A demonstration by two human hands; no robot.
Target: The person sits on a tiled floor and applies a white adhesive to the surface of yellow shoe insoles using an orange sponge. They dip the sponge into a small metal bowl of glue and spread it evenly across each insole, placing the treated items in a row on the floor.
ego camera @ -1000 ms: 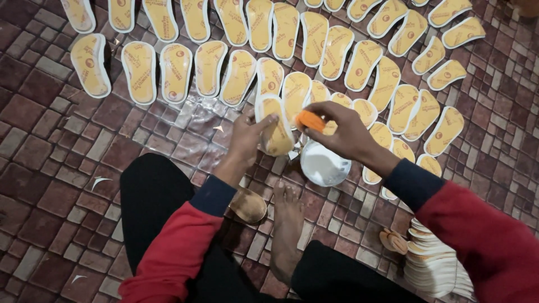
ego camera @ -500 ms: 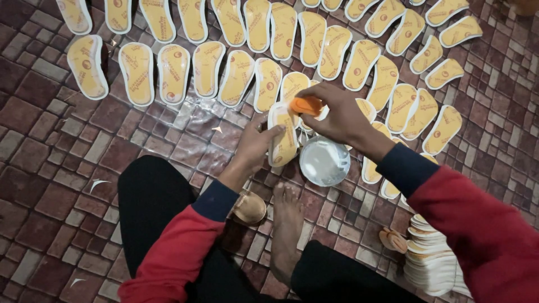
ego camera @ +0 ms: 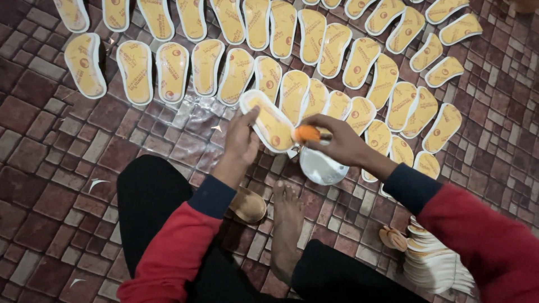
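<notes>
Insole held up at mid-frame, applicator at its heel end

Left hand (ego camera: 242,139) fingers curl under a yellow insole (ego camera: 269,120); right hand (ego camera: 336,141) fingers pinch an orange applicator (ego camera: 307,133) against it, above a white bowl (ego camera: 321,167). It looks like the coating step; rows of insoles (ego camera: 236,67) fill the upper floor (ego camera: 50,168).

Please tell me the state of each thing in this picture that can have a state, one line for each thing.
Left hand: grip shut on insole.
Insole: held, yellow face up.
Right hand: grip shut on orange applicator.
Orange applicator: touching the held insole's end.
White bowl: on floor, contents unclear.
Floor insoles: flat, in rows.
Stack of insoles: piled by right arm.
</notes>
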